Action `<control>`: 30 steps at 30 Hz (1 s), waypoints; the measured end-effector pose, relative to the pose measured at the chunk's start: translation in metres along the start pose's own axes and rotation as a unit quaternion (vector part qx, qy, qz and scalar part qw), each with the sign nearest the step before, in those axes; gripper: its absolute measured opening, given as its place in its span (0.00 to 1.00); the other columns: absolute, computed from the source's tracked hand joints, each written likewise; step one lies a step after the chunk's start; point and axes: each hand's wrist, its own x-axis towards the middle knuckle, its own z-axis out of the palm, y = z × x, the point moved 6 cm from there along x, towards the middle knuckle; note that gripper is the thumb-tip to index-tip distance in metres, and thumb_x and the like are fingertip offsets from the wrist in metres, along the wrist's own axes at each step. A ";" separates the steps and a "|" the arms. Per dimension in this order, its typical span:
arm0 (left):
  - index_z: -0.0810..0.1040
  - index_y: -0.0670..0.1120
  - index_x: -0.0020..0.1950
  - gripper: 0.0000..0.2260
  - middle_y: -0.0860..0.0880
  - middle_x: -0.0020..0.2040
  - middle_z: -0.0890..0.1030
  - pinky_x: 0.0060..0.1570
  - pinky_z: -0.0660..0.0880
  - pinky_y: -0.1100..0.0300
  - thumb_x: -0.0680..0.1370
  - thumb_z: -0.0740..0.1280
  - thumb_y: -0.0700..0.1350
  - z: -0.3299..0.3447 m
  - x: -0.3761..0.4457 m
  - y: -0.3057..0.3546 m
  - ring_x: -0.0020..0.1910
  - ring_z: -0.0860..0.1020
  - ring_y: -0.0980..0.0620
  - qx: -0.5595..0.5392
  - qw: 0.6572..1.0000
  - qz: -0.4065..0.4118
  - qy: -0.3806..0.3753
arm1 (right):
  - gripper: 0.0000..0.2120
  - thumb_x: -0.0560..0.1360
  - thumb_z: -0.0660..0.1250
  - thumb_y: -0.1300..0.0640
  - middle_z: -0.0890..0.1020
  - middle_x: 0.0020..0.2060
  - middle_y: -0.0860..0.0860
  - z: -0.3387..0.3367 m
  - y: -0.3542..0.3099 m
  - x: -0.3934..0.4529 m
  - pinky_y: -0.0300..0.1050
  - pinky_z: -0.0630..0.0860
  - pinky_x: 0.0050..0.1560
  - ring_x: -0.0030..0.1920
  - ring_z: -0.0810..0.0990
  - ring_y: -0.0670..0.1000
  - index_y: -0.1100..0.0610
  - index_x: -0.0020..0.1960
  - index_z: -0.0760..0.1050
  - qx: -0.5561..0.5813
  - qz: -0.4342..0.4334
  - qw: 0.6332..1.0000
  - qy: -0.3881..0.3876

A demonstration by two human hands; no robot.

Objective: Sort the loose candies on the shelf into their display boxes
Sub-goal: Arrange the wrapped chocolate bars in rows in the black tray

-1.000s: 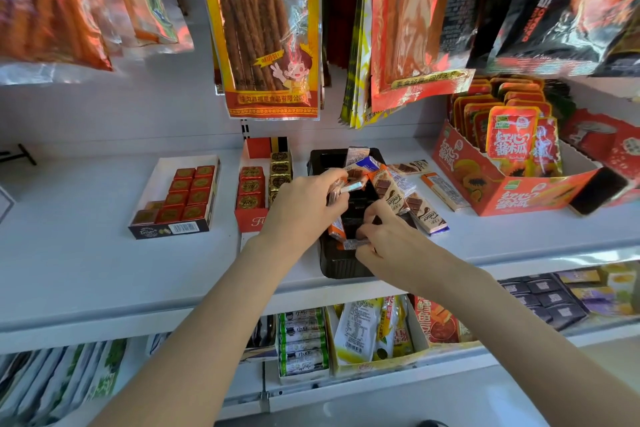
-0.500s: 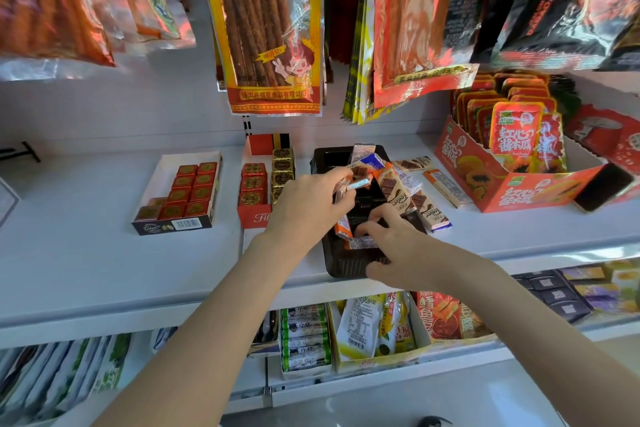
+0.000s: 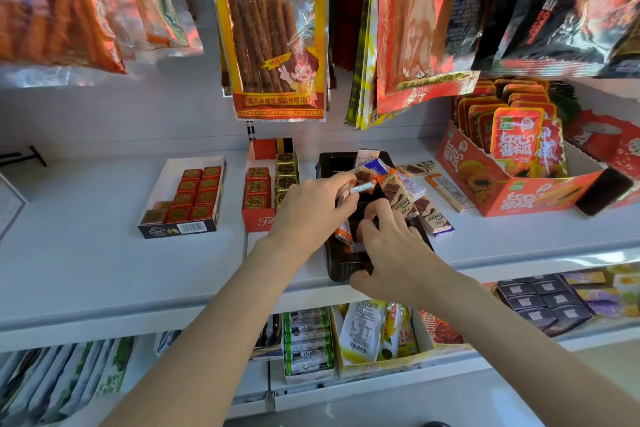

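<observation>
A black plastic tray (image 3: pixel 341 269) sits at the middle of the white shelf (image 3: pixel 86 253). My left hand (image 3: pixel 311 208) hovers over its left side and grips a bunch of wrapped chocolate bars (image 3: pixel 367 177). My right hand (image 3: pixel 391 250) reaches into the tray with curled fingers and pinches a small wrapped bar (image 3: pixel 356 247). An orange-wrapped bar (image 3: pixel 343 231) lies under my hands. More loose bars (image 3: pixel 431 215) lie fanned over the tray's right edge and on the shelf.
Left of the tray stand a red box of square candies (image 3: pixel 258 184) and a white box of red squares (image 3: pixel 194 194). An orange display box of papaya packs (image 3: pixel 512 198) stands to the right. Snack bags hang above; a lower shelf holds more boxes.
My right hand has slid slightly nearer the tray's front end, staying in the tray. My left hand keeps its bunch of bars in about the same place.
</observation>
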 end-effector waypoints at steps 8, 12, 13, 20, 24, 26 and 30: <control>0.70 0.52 0.67 0.17 0.48 0.45 0.82 0.30 0.65 0.67 0.79 0.59 0.52 -0.001 -0.001 0.001 0.33 0.71 0.55 -0.017 1.000 -0.001 -0.001 | 0.17 0.68 0.65 0.46 0.68 0.53 0.48 -0.005 0.008 -0.005 0.43 0.65 0.52 0.53 0.62 0.49 0.53 0.53 0.67 0.028 -0.025 0.998 0.048; 0.70 0.52 0.67 0.17 0.47 0.45 0.82 0.34 0.68 0.63 0.79 0.59 0.51 -0.001 -0.001 0.001 0.34 0.72 0.54 -0.023 1.000 -0.007 -0.003 | 0.09 0.72 0.68 0.51 0.76 0.41 0.43 -0.016 0.022 -0.010 0.38 0.71 0.48 0.48 0.72 0.45 0.51 0.50 0.74 0.160 -0.035 0.986 0.004; 0.70 0.52 0.67 0.17 0.48 0.45 0.82 0.33 0.68 0.64 0.78 0.59 0.51 -0.001 -0.001 0.001 0.34 0.71 0.54 -0.025 1.000 -0.009 -0.001 | 0.08 0.72 0.68 0.53 0.77 0.42 0.43 -0.019 0.025 -0.010 0.34 0.73 0.48 0.47 0.75 0.44 0.51 0.51 0.75 0.184 -0.037 0.982 0.000; 0.71 0.52 0.66 0.17 0.51 0.37 0.74 0.28 0.62 0.69 0.78 0.61 0.50 -0.003 -0.001 -0.001 0.30 0.70 0.56 -0.048 0.998 -0.032 -0.004 | 0.08 0.72 0.67 0.60 0.84 0.44 0.50 -0.028 0.029 -0.005 0.26 0.73 0.44 0.41 0.76 0.41 0.55 0.50 0.81 0.174 -0.037 0.982 0.071; 0.73 0.51 0.65 0.16 0.50 0.37 0.76 0.25 0.65 0.72 0.77 0.62 0.49 -0.005 0.000 -0.005 0.24 0.66 0.58 -0.090 0.995 -0.051 0.010 | 0.06 0.69 0.69 0.63 0.79 0.40 0.53 -0.033 0.019 -0.007 0.45 0.76 0.39 0.42 0.75 0.50 0.57 0.45 0.81 0.062 -0.089 0.985 0.131; 0.74 0.50 0.65 0.16 0.47 0.41 0.81 0.25 0.65 0.74 0.77 0.62 0.48 -0.007 0.000 -0.008 0.23 0.66 0.59 -0.111 0.992 -0.059 0.025 | 0.05 0.65 0.73 0.64 0.81 0.34 0.51 -0.027 0.015 -0.008 0.45 0.78 0.31 0.38 0.77 0.52 0.57 0.39 0.81 0.042 -0.124 0.983 0.132; 0.74 0.51 0.64 0.16 0.46 0.48 0.83 0.27 0.66 0.74 0.77 0.62 0.47 -0.005 0.000 -0.009 0.24 0.68 0.59 -0.119 0.991 -0.059 0.027 | 0.04 0.72 0.69 0.59 0.82 0.39 0.52 -0.022 0.023 0.001 0.45 0.78 0.41 0.39 0.77 0.50 0.57 0.42 0.83 0.126 -0.089 0.984 0.087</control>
